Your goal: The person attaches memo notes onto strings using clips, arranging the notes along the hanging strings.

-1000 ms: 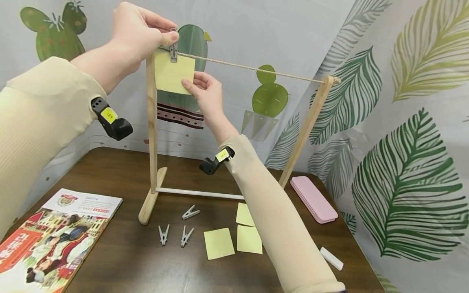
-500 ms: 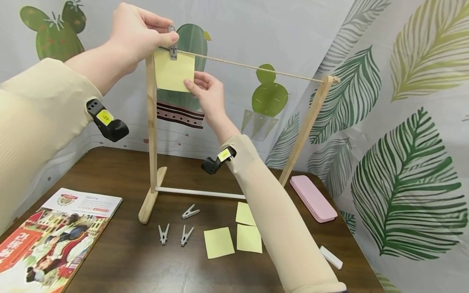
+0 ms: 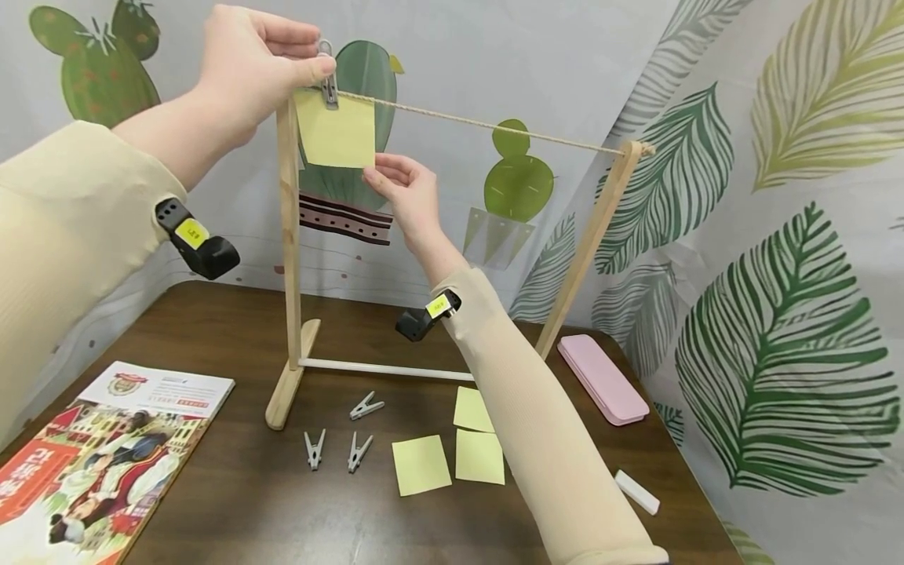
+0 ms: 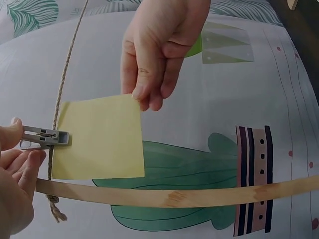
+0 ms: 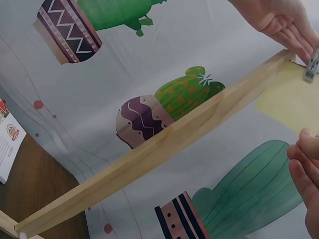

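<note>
At the upper left of the head view, my left hand (image 3: 247, 67) pinches a grey clothespin (image 3: 329, 82) between thumb and fingers. The clothespin straddles the twine (image 3: 459, 119) and the top edge of a yellow sticky note (image 3: 339, 133), which hangs beside the stand's left post. With thumb and fingertips, my right hand (image 3: 413, 200) pinches the note's lower right corner. In the left wrist view, the clothespin's jaws (image 4: 61, 138) lie over the note's edge and the twine. Several more grey clothespins (image 3: 359, 452) and yellow sticky notes (image 3: 421, 465) lie on the table.
The wooden stand (image 3: 290, 235) has a white crossbar (image 3: 381, 368) low down and a right post (image 3: 589, 243). A magazine (image 3: 106, 471) lies at the left. A pink case (image 3: 603, 379) and a white block (image 3: 637, 492) sit at the table's right.
My right hand has slid down the note's right edge to its lower corner. My left hand keeps its hold on the clothespin, and the view has shifted slightly.
</note>
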A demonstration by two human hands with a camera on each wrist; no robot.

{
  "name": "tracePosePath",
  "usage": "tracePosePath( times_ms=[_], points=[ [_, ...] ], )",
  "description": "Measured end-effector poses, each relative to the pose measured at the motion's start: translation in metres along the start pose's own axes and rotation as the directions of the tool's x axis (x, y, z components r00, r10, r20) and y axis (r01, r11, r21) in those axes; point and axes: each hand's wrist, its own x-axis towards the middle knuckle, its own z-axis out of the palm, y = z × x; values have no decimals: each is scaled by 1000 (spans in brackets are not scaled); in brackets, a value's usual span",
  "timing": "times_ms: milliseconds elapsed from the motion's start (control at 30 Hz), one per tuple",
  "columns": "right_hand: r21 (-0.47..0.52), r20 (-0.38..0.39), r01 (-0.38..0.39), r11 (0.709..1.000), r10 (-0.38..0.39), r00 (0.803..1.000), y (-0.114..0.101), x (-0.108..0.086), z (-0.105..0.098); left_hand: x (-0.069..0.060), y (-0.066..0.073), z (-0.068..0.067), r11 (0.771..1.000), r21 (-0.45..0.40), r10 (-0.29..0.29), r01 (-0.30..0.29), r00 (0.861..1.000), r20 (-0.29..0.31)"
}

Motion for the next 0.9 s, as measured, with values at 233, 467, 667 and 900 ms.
tracePosePath(
  times_ms=[233,467,667,900],
  points=[
    [-2,-6,-19,1000,19,1000,8,-4,-8,-2,-1,1,992,-117,50,-53,998,-31],
    [22,-16,-19,1000,19,1000,12,-8,-14,-11,-4,2,975,-153,138,-163,977,-162],
    [29,-24,-31,999,32,999,17,-16,-21,-19,-12,8,965,-157,176,-210,963,-206],
    [61,-45,-31,998,34,998,23,-28,-33,-30,-26,24,941,-231,217,-249,964,-157]
  ],
)
